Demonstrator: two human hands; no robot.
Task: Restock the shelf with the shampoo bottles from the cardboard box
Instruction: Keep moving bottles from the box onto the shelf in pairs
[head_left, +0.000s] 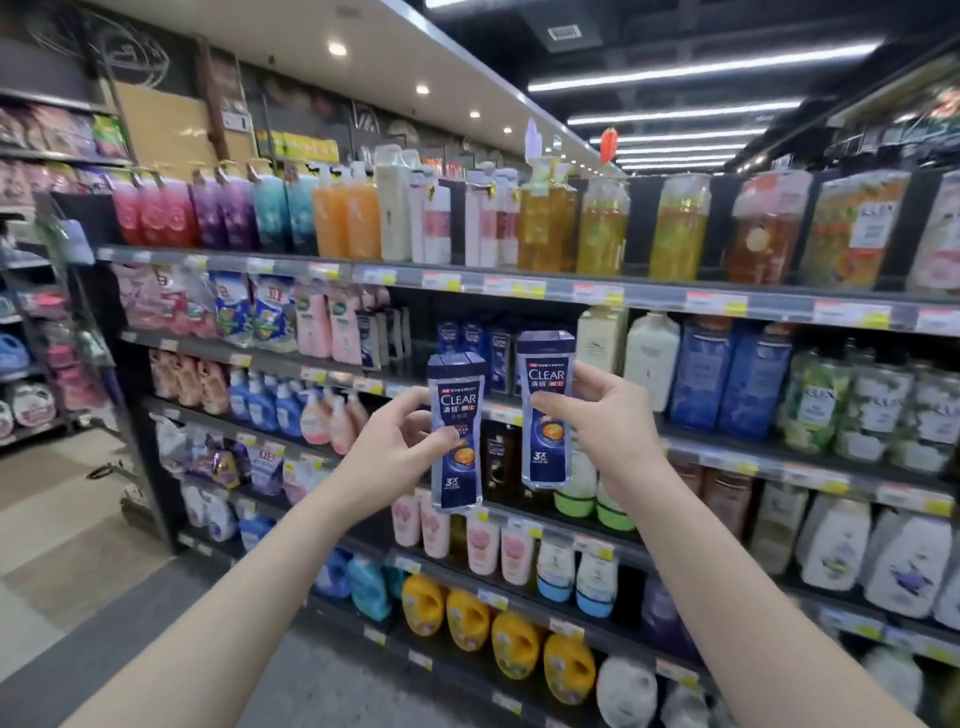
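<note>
I hold two dark blue "CLEAR" shampoo bottles upright in front of the shelving. My left hand (387, 452) grips the left shampoo bottle (457, 410) by its side. My right hand (597, 421) grips the right shampoo bottle (546, 395), which is held a little higher. Behind them, on the second shelf (498, 410), stand more dark blue bottles of the same kind (475, 343), with a dark gap beside them. The cardboard box is out of view.
The shelving runs from left to right, packed with pump bottles, refill pouches and detergent jugs (470, 618) on the bottom row. Price tags line each shelf edge. An aisle floor (78, 545) opens to the left, with another rack (31, 364) beyond it.
</note>
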